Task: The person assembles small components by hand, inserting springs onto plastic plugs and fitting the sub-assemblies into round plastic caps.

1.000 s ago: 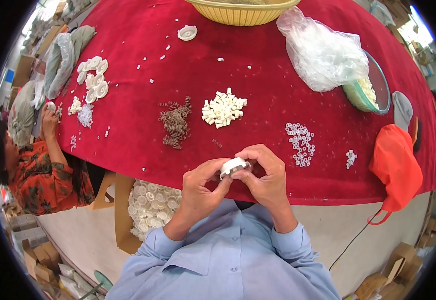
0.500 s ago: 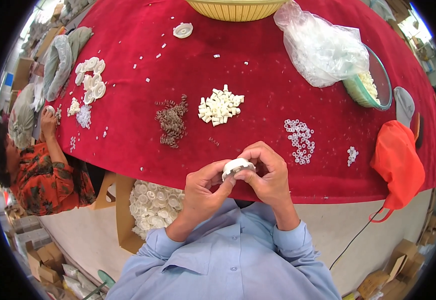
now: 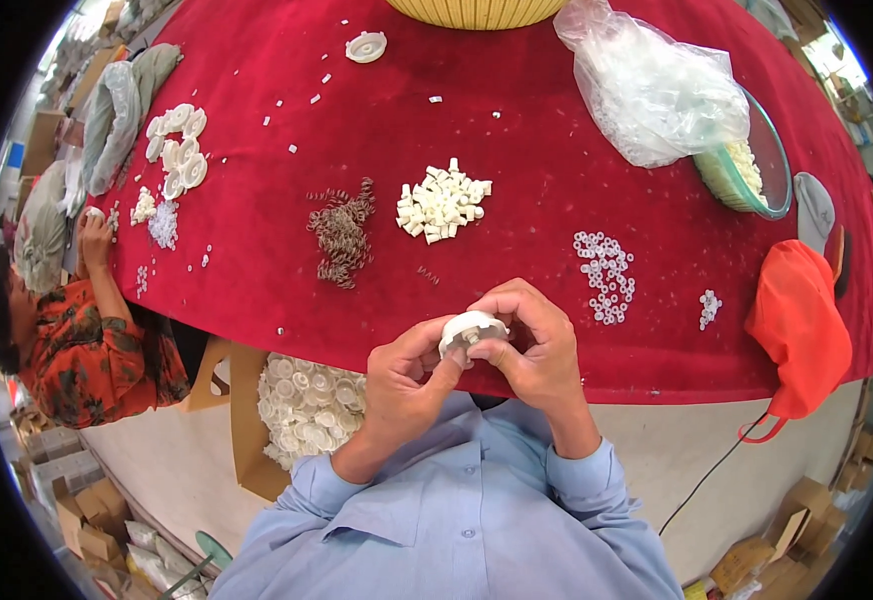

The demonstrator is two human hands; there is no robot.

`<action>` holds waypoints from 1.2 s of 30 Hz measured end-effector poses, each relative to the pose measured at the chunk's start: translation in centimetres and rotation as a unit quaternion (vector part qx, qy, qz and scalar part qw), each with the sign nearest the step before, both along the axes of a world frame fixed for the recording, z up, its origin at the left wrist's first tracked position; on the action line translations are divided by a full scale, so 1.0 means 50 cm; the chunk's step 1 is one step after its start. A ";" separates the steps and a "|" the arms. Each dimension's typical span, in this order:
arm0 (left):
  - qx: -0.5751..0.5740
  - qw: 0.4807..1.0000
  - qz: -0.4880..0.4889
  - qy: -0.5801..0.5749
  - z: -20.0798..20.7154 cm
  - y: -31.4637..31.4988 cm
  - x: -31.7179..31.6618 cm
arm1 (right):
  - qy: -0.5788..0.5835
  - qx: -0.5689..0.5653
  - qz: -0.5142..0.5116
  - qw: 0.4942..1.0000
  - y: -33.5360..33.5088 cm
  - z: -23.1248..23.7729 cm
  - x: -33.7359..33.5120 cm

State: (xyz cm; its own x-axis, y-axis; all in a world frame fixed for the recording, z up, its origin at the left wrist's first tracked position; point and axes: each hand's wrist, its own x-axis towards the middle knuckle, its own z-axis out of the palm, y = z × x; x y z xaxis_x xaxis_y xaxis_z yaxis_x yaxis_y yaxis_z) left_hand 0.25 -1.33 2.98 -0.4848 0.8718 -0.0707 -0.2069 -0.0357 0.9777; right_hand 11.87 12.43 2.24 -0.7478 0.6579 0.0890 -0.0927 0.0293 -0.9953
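Observation:
Close to my body, above the near table edge, I hold a white round plastic cap with both hands. The fingers of my left hand are closed on its left side. My right hand grips its right side, thumb near a small stub in the hollow underside. The cap is tilted, and fingers hide part of it. Beyond my hands lie a heap of brown coil springs, a pile of cream plastic pegs and a single spring. Several small translucent rings are spread to the right.
A red cloth covers the table. A clear bag leans on a glass bowl; a red cloth bag hangs at the right edge. A carton of white caps stands below left. Another person sits at far left.
The cap has tipped a little in my fingers, so more of its underside and the small stub show. Both hands keep their hold. The whole view has shifted slightly.

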 end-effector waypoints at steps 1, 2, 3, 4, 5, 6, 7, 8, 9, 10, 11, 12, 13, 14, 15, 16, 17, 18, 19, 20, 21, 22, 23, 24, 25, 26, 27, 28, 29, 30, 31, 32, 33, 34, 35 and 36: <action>-0.003 1.000 0.014 -0.002 0.000 0.003 0.009 | -0.001 -0.001 0.000 1.000 0.001 -0.005 0.000; -0.006 1.000 0.028 -0.003 0.000 0.005 0.014 | -0.014 0.022 -0.001 1.000 0.004 -0.014 -0.002; -0.007 1.000 0.027 -0.006 -0.004 0.007 0.014 | -0.027 0.044 -0.004 0.999 0.007 -0.019 -0.002; -0.010 1.000 0.027 -0.006 -0.012 0.011 0.012 | -0.029 0.044 -0.005 0.999 0.007 -0.019 -0.004; -0.013 1.000 0.026 -0.007 -0.017 0.014 0.011 | -0.022 0.056 -0.019 0.998 0.005 -0.019 -0.007; -0.014 0.999 0.027 -0.008 -0.019 0.013 0.010 | -0.014 0.066 -0.031 0.997 0.004 -0.020 -0.009; -0.011 1.000 0.020 -0.009 -0.020 0.010 0.006 | -0.016 0.065 -0.029 0.997 0.005 -0.022 -0.005; -0.009 1.000 0.013 -0.009 -0.021 0.008 0.005 | -0.020 0.072 -0.010 0.997 0.007 -0.024 0.000; -0.008 1.000 0.013 -0.010 -0.021 0.007 0.005 | -0.022 0.080 0.008 0.996 0.010 -0.025 0.002; -0.002 1.000 0.014 -0.024 -0.018 0.007 0.005 | -0.023 0.081 0.008 0.996 0.014 -0.023 0.001; 0.005 0.999 0.014 -0.037 -0.017 0.007 0.004 | -0.019 0.052 0.022 0.998 0.019 -0.018 0.000; 0.005 0.999 0.015 -0.038 -0.016 0.006 0.003 | -0.016 0.022 0.036 0.999 0.021 -0.013 -0.001; 0.006 0.999 0.019 -0.034 -0.015 0.004 0.001 | -0.016 0.022 0.037 0.999 0.020 -0.007 -0.003; 0.007 0.999 0.023 -0.031 -0.015 0.002 0.000 | -0.021 0.026 0.038 0.999 0.017 -0.001 -0.005; 0.007 0.999 0.024 -0.031 -0.015 0.002 0.000 | -0.026 0.031 0.040 0.998 0.016 0.003 -0.006; 0.010 0.999 0.027 -0.024 -0.014 0.002 0.000 | -0.027 0.031 0.041 0.998 0.015 0.004 -0.007; 0.012 0.999 0.031 -0.017 -0.014 0.002 -0.001 | -0.027 0.036 0.037 0.998 0.015 0.005 -0.007; 0.012 0.999 0.031 -0.018 -0.012 0.002 0.000 | -0.028 0.041 0.033 0.998 0.014 0.006 -0.008; 0.008 0.999 0.031 -0.013 -0.011 0.001 0.001 | -0.029 0.040 0.033 0.998 0.013 0.005 -0.008; 0.005 1.000 0.030 -0.008 -0.010 0.000 0.003 | -0.028 0.035 0.032 0.998 0.013 0.003 -0.007; 0.005 1.000 0.030 -0.008 -0.012 0.000 0.003 | -0.028 0.030 0.031 0.999 0.013 0.001 -0.007; 0.006 0.999 0.030 -0.016 -0.014 0.000 0.004 | -0.028 0.030 0.031 0.999 0.013 0.000 -0.007; 0.007 0.999 0.030 -0.025 -0.017 0.000 0.005 | -0.032 0.038 0.030 0.998 0.014 0.000 -0.007; 0.007 0.999 0.030 -0.025 -0.018 0.000 0.006 | -0.035 0.046 0.030 0.998 0.014 0.000 -0.007; 0.005 0.999 0.036 -0.018 -0.019 0.000 0.007 | -0.035 0.046 0.030 0.998 0.012 0.001 -0.009; 0.003 0.999 0.041 -0.011 -0.019 0.001 0.008 | -0.025 0.064 0.017 0.997 0.008 0.002 -0.014; 0.003 0.999 0.040 -0.011 -0.017 0.001 0.011 | -0.014 0.083 0.004 0.996 0.007 0.004 -0.016; -0.004 0.999 0.043 -0.008 -0.014 0.001 0.016 | -0.015 0.084 0.003 0.996 0.009 0.000 -0.016; -0.011 0.999 0.045 -0.005 -0.012 0.002 0.019 | -0.012 0.086 0.003 0.996 0.011 -0.008 -0.016; -0.011 0.999 0.045 -0.007 -0.015 0.002 0.020 | -0.011 0.088 0.004 0.996 0.012 -0.014 -0.015; -0.008 0.999 0.043 -0.008 -0.021 0.003 0.021 | -0.013 0.088 0.004 0.996 0.014 -0.016 -0.015; -0.006 0.999 0.042 -0.009 -0.025 0.004 0.021 | -0.013 0.104 0.006 0.995 0.015 -0.017 -0.015; -0.005 0.999 0.042 -0.009 -0.023 0.007 0.018 | -0.011 0.120 0.008 0.993 0.017 -0.017 -0.016; 0.004 0.998 0.045 -0.034 -0.021 0.009 0.014 | -0.012 0.121 0.008 0.993 0.017 -0.016 -0.018; 0.014 0.997 0.048 -0.058 -0.019 0.011 0.012 | -0.010 0.065 0.006 0.998 0.014 -0.015 -0.019; 0.015 0.997 0.049 -0.058 -0.018 0.012 0.011 | -0.008 0.009 0.005 1.000 0.012 -0.016 -0.020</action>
State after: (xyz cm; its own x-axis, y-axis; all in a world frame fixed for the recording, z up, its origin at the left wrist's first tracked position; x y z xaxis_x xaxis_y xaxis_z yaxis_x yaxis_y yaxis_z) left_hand 0.79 -0.74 2.09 -0.5581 0.8230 -0.1057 -0.3133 -0.0910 0.9453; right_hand 10.85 13.04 1.45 -0.7553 0.6492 0.0892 -0.0775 0.0466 -0.9959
